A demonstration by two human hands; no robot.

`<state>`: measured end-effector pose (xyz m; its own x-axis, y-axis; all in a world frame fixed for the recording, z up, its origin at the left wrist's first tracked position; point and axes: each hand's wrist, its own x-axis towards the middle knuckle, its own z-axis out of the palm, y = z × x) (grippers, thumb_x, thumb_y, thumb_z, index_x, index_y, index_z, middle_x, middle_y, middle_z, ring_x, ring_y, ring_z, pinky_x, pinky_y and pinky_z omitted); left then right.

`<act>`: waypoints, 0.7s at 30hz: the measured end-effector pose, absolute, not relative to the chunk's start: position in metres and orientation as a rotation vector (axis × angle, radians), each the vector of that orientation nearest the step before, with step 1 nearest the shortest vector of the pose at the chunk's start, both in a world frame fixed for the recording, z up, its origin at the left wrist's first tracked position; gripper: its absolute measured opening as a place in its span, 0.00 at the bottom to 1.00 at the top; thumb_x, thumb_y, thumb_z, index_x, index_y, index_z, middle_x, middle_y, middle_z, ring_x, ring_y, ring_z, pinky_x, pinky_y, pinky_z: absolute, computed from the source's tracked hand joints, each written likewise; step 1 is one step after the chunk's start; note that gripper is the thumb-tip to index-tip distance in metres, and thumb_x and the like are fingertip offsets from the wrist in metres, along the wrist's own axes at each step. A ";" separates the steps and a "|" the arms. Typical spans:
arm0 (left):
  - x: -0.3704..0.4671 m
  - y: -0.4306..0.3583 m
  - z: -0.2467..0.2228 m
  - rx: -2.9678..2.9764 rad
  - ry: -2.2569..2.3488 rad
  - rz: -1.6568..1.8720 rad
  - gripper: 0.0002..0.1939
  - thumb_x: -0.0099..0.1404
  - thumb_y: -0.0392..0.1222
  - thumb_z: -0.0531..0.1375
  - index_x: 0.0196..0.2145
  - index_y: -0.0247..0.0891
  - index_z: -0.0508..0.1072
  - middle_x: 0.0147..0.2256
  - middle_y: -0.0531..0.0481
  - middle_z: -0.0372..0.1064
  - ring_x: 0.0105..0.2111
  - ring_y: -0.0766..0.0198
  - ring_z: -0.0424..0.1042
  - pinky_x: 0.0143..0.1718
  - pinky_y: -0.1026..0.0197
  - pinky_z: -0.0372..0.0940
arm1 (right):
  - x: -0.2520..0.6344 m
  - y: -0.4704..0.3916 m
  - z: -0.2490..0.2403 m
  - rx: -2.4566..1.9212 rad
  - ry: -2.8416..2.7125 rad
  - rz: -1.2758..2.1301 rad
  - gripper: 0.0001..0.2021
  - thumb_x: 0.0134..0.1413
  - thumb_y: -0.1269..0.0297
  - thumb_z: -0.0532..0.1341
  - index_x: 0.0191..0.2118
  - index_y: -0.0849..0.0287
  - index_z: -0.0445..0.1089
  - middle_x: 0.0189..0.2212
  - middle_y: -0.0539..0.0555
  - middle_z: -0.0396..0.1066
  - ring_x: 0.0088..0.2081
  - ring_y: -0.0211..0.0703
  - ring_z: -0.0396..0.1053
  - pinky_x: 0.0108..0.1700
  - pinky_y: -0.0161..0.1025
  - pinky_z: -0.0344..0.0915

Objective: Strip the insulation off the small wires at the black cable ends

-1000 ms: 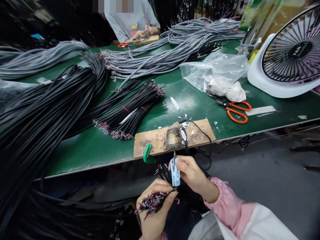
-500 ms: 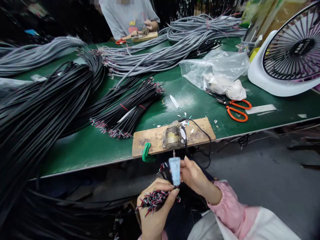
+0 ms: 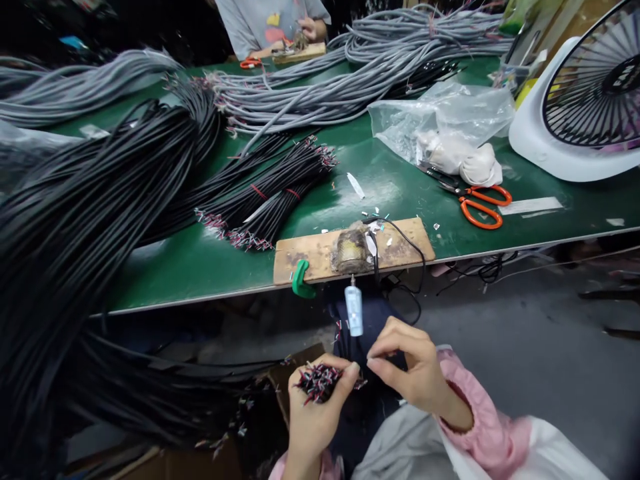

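My left hand (image 3: 320,407) is closed around a bundle of thin black cables (image 3: 319,383) whose stripped ends show red, white and black wires. To its right, my right hand (image 3: 407,363) has thumb and index finger bent close together near the bundle's edge; whether a wire is between them is too small to tell. Above both hands, a light-blue handled tool (image 3: 354,311) sticks out from a round metal part (image 3: 350,251) on a wooden board (image 3: 305,257). Neither hand touches it. A green clamp (image 3: 301,280) sits at the board's left.
Black cables (image 3: 115,180) and grey cables (image 3: 310,100) lie across the green table (image 3: 210,280). Orange-handled scissors (image 3: 483,207), a plastic bag (image 3: 440,113) and a white fan (image 3: 540,140) are at the right. Across the table, a person (image 3: 270,27) works with their hands.
My right hand has moved away from the blue-handled tool, down and to the right. My left hand, with the bundle, has shifted slightly right. The table appears higher in view.
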<state>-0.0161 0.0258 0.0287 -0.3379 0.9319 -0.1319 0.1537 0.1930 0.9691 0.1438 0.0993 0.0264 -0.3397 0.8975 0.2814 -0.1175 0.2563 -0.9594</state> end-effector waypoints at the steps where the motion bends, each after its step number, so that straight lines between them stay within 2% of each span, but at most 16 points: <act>1: -0.015 0.024 0.024 1.026 1.663 1.229 0.11 0.61 0.41 0.68 0.23 0.38 0.78 0.20 0.51 0.74 0.22 0.62 0.73 0.27 0.64 0.68 | 0.144 0.099 0.031 -0.726 -1.586 1.217 0.06 0.62 0.65 0.66 0.34 0.58 0.78 0.26 0.53 0.73 0.30 0.42 0.66 0.35 0.41 0.63; 5: -0.006 0.021 0.015 1.021 1.625 1.276 0.06 0.59 0.39 0.69 0.25 0.38 0.78 0.22 0.52 0.75 0.23 0.62 0.74 0.28 0.65 0.69 | 0.143 0.102 0.043 -0.688 -1.804 1.162 0.08 0.63 0.62 0.66 0.35 0.60 0.79 0.28 0.54 0.74 0.32 0.44 0.68 0.37 0.42 0.64; 9: -0.003 0.022 0.019 1.116 1.640 1.239 0.03 0.58 0.36 0.67 0.27 0.38 0.77 0.22 0.54 0.73 0.22 0.65 0.71 0.26 0.67 0.67 | 0.146 0.107 0.042 -0.672 -1.912 1.202 0.10 0.65 0.65 0.63 0.32 0.61 0.77 0.27 0.55 0.74 0.32 0.43 0.67 0.36 0.40 0.64; 12: -0.001 0.022 0.023 1.148 1.661 1.268 0.08 0.56 0.32 0.66 0.26 0.39 0.71 0.22 0.56 0.71 0.22 0.66 0.70 0.26 0.68 0.66 | 0.149 0.112 0.037 -0.621 -1.938 1.251 0.12 0.65 0.65 0.62 0.30 0.62 0.75 0.27 0.55 0.74 0.31 0.43 0.68 0.35 0.40 0.64; 15: 0.000 0.020 0.022 1.101 1.588 1.316 0.11 0.57 0.31 0.66 0.24 0.40 0.67 0.23 0.56 0.73 0.24 0.66 0.73 0.29 0.67 0.68 | 0.152 0.116 0.032 -0.582 -1.932 1.321 0.14 0.66 0.62 0.62 0.29 0.62 0.75 0.26 0.55 0.74 0.31 0.42 0.69 0.35 0.38 0.65; 21: -0.001 0.019 0.017 0.973 1.537 1.347 0.10 0.56 0.32 0.68 0.25 0.39 0.70 0.24 0.53 0.75 0.25 0.63 0.76 0.30 0.66 0.70 | 0.156 0.115 0.032 -0.621 -1.875 1.479 0.13 0.63 0.58 0.65 0.31 0.62 0.78 0.26 0.54 0.75 0.28 0.39 0.70 0.29 0.34 0.64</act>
<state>-0.0009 0.0191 0.0171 -0.3358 0.9362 -0.1036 0.0207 0.1173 0.9929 0.1565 0.1152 0.0323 -0.6684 0.7149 0.2053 -0.0333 0.2469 -0.9685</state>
